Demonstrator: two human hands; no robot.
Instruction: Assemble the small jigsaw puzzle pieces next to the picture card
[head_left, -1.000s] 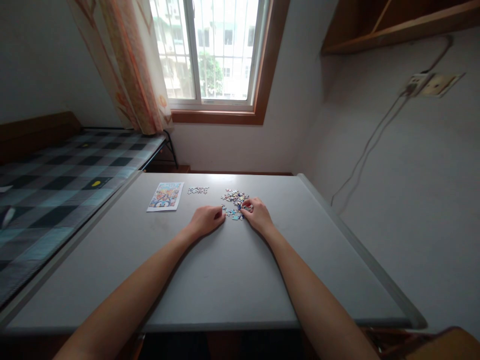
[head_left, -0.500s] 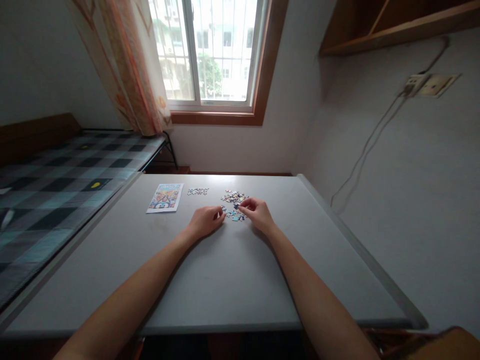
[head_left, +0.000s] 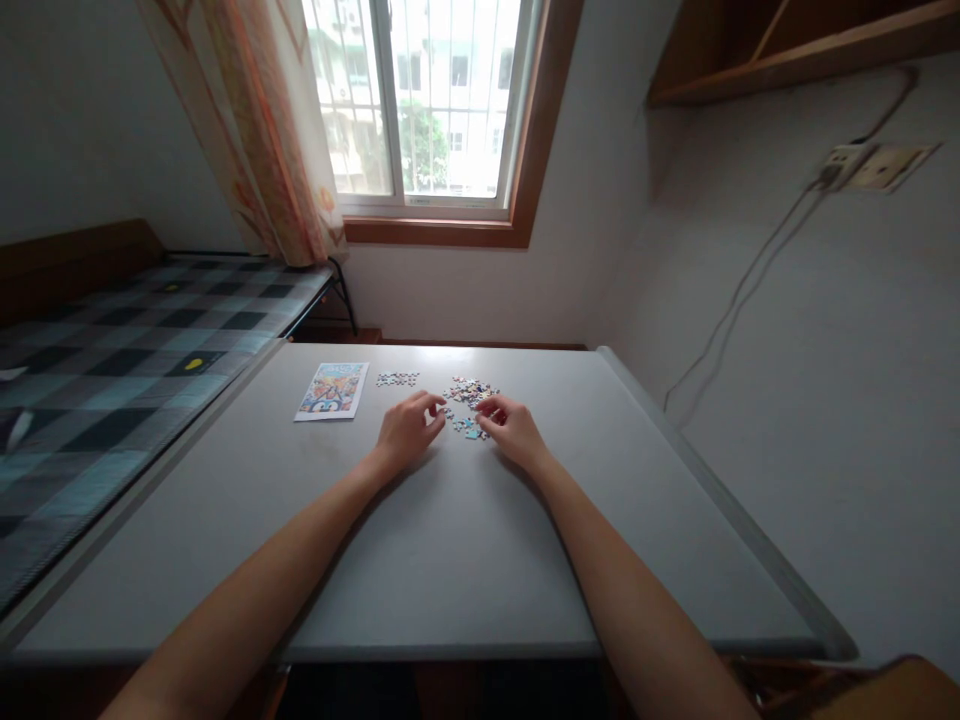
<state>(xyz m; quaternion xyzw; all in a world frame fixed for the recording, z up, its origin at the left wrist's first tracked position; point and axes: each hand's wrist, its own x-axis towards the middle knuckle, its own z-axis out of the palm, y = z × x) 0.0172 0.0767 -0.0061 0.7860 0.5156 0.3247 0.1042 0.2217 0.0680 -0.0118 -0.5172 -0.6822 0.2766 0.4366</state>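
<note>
Loose jigsaw puzzle pieces (head_left: 469, 390) lie in a pile on the grey-white table (head_left: 450, 550), with a smaller scatter of bluish pieces (head_left: 466, 428) in front of it. At the left side of this scatter is my left hand (head_left: 409, 428), its thumb and fingers apart and nothing seen between them. My right hand (head_left: 512, 428) rests against the right side of the pieces. Its fingers are curled with a small gap to the thumb, and no piece shows in it. The hand covers some pieces.
A group of joined-looking puzzle pieces (head_left: 397, 379) lies farther left. Beside it is a printed picture sheet (head_left: 331, 391) with a penguin on it. A bed with a checked cover (head_left: 150, 350) stands left of the table; a cable (head_left: 731, 310) hangs down the right wall.
My left hand has drawn slightly left and its fingers have spread. My right hand's fingertips have loosened, and the dark piece near them no longer shows. The view has shifted slightly.
</note>
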